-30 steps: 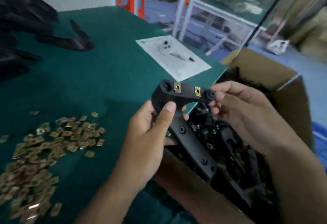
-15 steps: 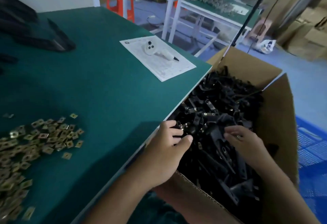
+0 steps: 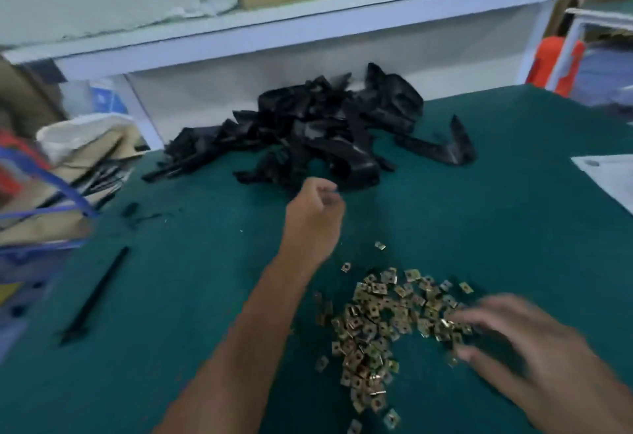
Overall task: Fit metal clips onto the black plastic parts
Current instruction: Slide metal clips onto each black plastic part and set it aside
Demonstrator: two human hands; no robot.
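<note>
**Reaching for a fresh part and a clip**

The left hand hovered near the pile of black plastic parts at the back of the green surface, its grip loosely curled; whether it held anything could not be told. The right hand, blurred, spread open fingers over the heap of metal clips and gripped none. The step looked like restocking: next, one part wanted lifting and one clip pinching free.

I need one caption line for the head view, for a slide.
Left hand reaches toward the pile of black plastic parts while the blurred right hand spreads over the metal clips.
</note>
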